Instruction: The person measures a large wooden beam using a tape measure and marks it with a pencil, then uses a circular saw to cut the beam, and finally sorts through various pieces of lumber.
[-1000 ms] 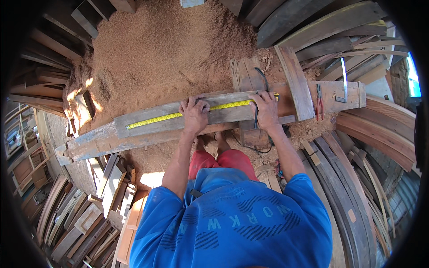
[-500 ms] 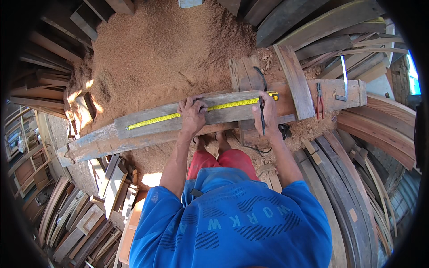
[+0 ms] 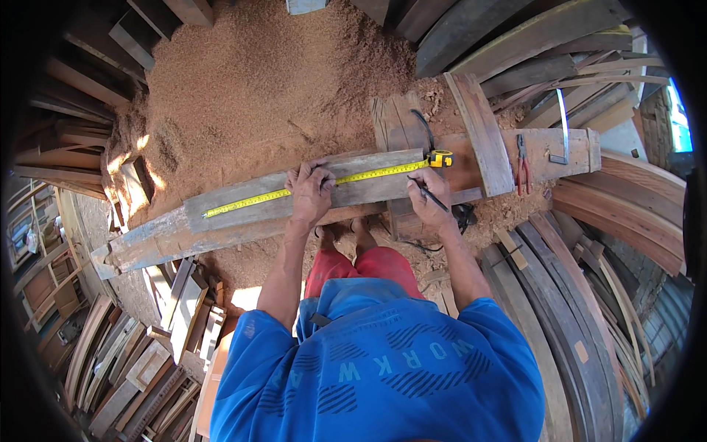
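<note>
A yellow tape measure lies along a grey board point(image 3: 368, 163), its blade point(image 3: 247, 202) drawn out lengthwise and its yellow-and-black case point(image 3: 440, 158) just past the board's right end. My left hand point(image 3: 311, 193) presses on the board's middle with curled fingers, closed over the blade and hiding a stretch of it. In my right hand point(image 3: 429, 200) is a slim black pencil-like marker point(image 3: 429, 194), gripped between thumb and fingers. That hand is at the board's near edge by its right end, just below the case and apart from it.
Beneath the board runs a longer weathered timber point(image 3: 147, 234). A short plank point(image 3: 480, 136) crosses it on the right, beside red-handled pliers point(image 3: 523, 166) and a metal square point(image 3: 563, 129). Sawdust point(image 3: 272, 81) covers the ground beyond. Stacked curved boards point(image 3: 567, 309) crowd both sides.
My right hand has come off the tape case and drawn nearer to me, with the marker tilted from upright to slanting. My left hand stays on the blade.
</note>
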The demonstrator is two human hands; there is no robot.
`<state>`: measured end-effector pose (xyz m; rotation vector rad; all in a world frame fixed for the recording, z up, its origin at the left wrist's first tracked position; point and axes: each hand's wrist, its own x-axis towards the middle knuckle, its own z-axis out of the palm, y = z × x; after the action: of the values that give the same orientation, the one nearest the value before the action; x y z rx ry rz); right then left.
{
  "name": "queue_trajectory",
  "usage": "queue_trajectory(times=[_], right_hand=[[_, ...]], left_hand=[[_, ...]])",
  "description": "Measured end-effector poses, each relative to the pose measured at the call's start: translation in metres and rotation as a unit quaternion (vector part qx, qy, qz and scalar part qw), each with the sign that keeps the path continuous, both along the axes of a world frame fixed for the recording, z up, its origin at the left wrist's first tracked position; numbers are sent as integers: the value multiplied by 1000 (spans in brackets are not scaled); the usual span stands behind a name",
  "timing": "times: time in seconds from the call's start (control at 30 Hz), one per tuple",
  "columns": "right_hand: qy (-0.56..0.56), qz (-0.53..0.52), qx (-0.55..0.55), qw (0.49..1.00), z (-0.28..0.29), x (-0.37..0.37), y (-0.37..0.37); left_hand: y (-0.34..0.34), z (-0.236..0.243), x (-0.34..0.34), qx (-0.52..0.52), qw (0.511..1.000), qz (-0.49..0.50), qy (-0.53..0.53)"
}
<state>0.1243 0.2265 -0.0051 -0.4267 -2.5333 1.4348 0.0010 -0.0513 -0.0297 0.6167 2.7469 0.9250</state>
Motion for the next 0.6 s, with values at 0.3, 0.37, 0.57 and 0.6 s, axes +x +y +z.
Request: queue_trajectory(times=[0.3, 0.37, 0.57, 0.6], right_hand=[[-4, 6, 14, 1000, 1, 1, 9], [10, 16, 18, 1000, 1, -1, 10], [28, 23, 35, 999, -1, -2, 9], [29, 23, 37, 999, -1, -2, 9]], left_hand=[[1, 1, -2, -1, 1000, -3, 0], [1, 2, -1, -3, 1000, -2, -4], [-1, -1, -2, -2, 1000, -7, 7], [0, -1, -2, -2, 1000, -6, 5]])
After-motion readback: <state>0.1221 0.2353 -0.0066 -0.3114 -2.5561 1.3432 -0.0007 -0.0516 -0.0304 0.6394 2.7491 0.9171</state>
